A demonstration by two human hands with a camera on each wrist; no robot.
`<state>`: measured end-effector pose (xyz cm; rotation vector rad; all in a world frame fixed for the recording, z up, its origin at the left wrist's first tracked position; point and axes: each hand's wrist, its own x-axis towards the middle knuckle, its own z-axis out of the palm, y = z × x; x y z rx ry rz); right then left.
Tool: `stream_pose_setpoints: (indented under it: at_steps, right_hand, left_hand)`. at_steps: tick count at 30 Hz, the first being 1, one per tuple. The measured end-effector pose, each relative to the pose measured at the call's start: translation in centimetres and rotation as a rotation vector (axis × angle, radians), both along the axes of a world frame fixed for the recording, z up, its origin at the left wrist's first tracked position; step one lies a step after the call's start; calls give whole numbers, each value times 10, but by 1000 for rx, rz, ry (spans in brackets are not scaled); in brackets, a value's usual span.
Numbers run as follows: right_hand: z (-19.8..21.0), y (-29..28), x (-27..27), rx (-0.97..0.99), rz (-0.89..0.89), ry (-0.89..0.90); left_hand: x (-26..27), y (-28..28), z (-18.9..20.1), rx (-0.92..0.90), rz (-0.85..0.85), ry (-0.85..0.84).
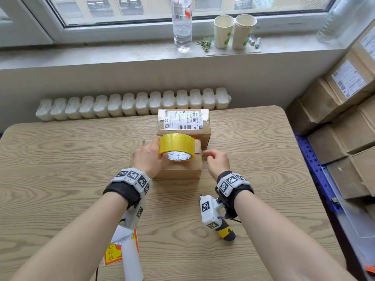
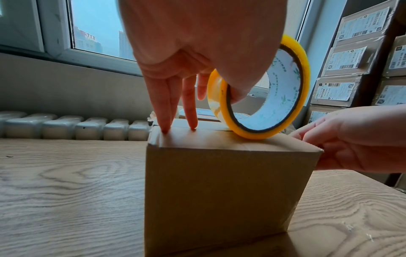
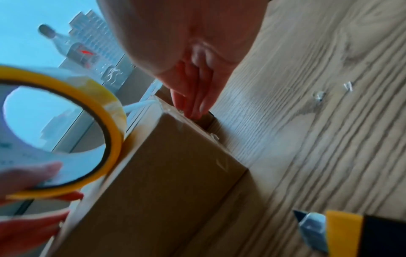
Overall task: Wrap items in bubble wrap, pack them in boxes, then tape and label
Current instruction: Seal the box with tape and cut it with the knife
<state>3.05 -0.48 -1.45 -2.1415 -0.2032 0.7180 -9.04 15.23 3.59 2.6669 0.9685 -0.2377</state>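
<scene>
box: plain brown, closed | left hand: grips yellow tape roll | right hand: pinches box edge

Small parcel-packing room: stacked labelled cartons lining the right wall, a labelled parcel sitting on a wood-grain table, radiator running under a window sill carrying paper cups.

The tape roll is hiding much of the box top; the right hand fingertips are disappearing behind its three-o'clock edge, and the right-wrist picture is blurring.
</scene>
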Motion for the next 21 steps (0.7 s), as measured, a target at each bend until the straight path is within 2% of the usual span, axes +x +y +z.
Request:
stream_pose_setpoints:
  at_steps: [1, 3, 5, 6, 8, 10, 11, 13, 17, 21]
  right_hand:
    - [1, -1, -3, -16, 64, 18]
    - [5, -4, -5, -24, 73, -9]
    - [10, -7, -3, 44, 60, -35]
    - [13, -7, -2, 85, 129, -24]
    - [19, -2, 0, 36, 422, -66]
    - [19, 5, 2, -155, 721, -228]
    - [18, 9, 4, -228, 800, -294]
    - [16, 15, 9, -285, 843, -338]
    - [15, 15, 12, -244, 825, -331]
    - [14, 12, 12, -191, 819, -346]
  left_hand:
    - [0, 1, 1, 3, -9, -5]
    - [-2, 4, 2, 8, -23, -7]
    - [-3, 7, 2, 13, -31, -18]
    - [-4, 8, 2, 16, -29, -20]
    - [-4, 9, 2, 32, -34, -5]
    - [-4, 10, 1, 56, -46, 12]
    - [-4, 11, 1, 60, -46, 18]
    - [-4, 11, 1, 63, -45, 21]
    - [0, 8, 6, 74, -60, -3]
    - [4, 6, 6, -2, -78, -16]
